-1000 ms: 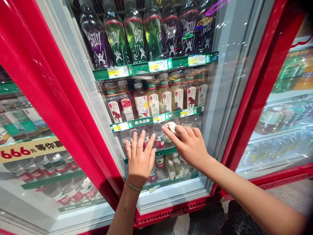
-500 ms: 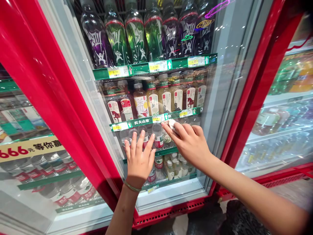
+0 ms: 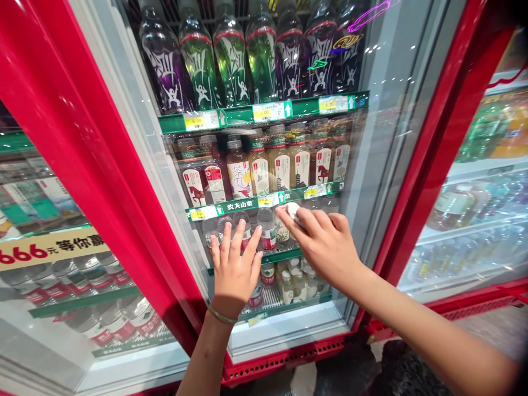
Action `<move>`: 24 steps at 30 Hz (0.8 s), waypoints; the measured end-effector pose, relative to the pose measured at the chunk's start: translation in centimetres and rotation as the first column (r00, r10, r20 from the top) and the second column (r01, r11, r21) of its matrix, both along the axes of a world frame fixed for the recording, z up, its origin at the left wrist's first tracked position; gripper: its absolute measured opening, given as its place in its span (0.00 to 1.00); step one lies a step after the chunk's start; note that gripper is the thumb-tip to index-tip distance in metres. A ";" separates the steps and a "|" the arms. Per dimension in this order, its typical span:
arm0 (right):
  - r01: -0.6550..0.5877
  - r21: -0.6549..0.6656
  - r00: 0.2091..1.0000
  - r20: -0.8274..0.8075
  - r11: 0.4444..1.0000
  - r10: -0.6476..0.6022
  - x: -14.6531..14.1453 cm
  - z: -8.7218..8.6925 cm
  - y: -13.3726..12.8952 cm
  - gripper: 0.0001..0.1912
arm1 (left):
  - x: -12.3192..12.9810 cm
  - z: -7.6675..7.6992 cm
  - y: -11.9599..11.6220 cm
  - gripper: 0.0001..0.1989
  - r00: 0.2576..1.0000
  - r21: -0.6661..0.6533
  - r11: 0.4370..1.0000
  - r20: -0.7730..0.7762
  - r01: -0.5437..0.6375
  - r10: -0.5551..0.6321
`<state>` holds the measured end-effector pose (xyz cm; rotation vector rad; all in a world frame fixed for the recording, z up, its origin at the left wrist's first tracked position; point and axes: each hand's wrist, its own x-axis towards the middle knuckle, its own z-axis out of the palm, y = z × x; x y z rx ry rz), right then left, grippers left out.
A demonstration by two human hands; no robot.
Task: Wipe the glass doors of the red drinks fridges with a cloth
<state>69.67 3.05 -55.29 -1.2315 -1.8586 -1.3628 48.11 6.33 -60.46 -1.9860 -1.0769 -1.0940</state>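
My left hand [image 3: 235, 272] is spread flat against the glass door [image 3: 383, 143] of a drinks fridge, fingers apart, a thin band round its wrist. Bunched in the fingers of my right hand [image 3: 325, 242] is a small white wad [image 3: 292, 208], which looks like tissue or cloth; most of it is hidden by the fingers. The right hand is at the glass, just below a green shelf edge [image 3: 240, 205]. Behind the glass, tea bottles [image 3: 281, 170] stand on the middle shelf, and clear water bottles [image 3: 267, 225] show beneath, between my hands.
Purple and green drink bottles [image 3: 231, 60] fill the upper shelf. Thick red door frames [image 3: 99, 137] bound the glass at both sides. To the left is another fridge door with a yellow strip [image 3: 45, 250]; a further fridge with bottles [image 3: 457, 203] stands at the right.
My right hand, with the white wad, has shifted slightly to the right across the glass. The left hand stays in place.
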 end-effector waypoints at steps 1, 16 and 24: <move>0.013 0.003 1.000 -0.016 1.000 -0.013 -0.1 0.0 0.0 0.34 | 0.0 0.0 0.0 0.29 1.000 0.004 1.000 0.001 0.000 0.000; -0.100 0.061 0.993 -0.061 0.993 0.104 -3.3 -0.1 2.0 0.35 | -2.1 1.7 -0.9 0.30 0.982 0.048 0.991 0.148 -0.123 0.114; -0.246 0.067 0.967 -0.055 0.967 0.249 -7.1 0.2 3.3 0.30 | -5.3 2.6 -1.9 0.35 0.985 0.071 0.991 0.141 -0.113 0.102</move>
